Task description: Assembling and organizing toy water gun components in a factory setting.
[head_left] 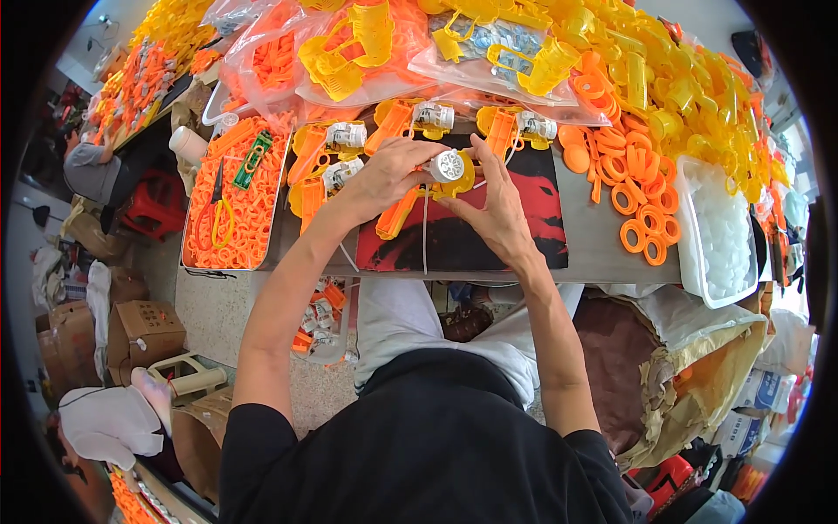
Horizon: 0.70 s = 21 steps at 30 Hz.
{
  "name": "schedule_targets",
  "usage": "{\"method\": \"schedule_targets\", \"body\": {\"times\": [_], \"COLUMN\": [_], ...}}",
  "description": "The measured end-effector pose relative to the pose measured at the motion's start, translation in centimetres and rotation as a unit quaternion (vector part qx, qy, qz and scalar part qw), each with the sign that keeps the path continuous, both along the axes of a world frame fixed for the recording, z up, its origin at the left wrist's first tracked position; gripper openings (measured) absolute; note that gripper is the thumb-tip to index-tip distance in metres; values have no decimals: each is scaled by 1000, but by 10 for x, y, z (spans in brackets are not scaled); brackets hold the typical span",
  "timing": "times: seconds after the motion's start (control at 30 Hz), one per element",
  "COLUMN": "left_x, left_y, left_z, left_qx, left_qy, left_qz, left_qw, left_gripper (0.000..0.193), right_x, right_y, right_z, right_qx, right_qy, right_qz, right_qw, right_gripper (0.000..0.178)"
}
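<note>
Black shirt (419,445) covers me nearest, and farther off, above the mat (463,240), the fingers of my left hand (388,181) and right hand (501,208) grasp a yellow toy (455,187) with a white cylinder (448,165), between a tray (279,201) of orange parts (229,247) at left and orange rings (622,236) at right.

The scene is viewed from the wearer's head, through the left lens of a side-by-side fisheye pair. The lens is aimed steeply downward and slightly forward. The black-shirted torso (428,445) is taken in at the near edge, the flat grey worktable (583,236) beyond it, and the heaped yellow plastic parts (646,79) at the far side. The left hand (393,172) and right hand (501,208) are covered at close range. The pale speckled floor (214,314) is included at left, with straight edges bowed toward the rim.
</note>
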<state>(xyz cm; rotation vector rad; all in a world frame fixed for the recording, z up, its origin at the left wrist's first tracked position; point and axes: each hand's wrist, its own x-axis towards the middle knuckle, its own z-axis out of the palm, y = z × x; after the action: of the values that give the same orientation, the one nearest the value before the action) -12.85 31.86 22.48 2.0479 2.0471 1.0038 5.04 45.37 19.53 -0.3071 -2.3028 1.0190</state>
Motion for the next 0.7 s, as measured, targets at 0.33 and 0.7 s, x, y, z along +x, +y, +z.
{"method": "schedule_targets", "body": {"times": [0.33,0.7], "left_x": [-1,5], "left_y": [4,-2], "left_z": [4,-6], "left_qx": [-20,4], "left_qy": [18,-189], "left_qz": [-7,15], "left_qw": [1000,982], "left_gripper": [45,40], "right_x": [-4,-10], "right_y": [4,-7], "right_z": [-1,-2], "right_qx": [-16,-84], "right_qy": [5,23], "right_qz": [10,4], "right_qw": [1000,996], "right_gripper": [94,97]}}
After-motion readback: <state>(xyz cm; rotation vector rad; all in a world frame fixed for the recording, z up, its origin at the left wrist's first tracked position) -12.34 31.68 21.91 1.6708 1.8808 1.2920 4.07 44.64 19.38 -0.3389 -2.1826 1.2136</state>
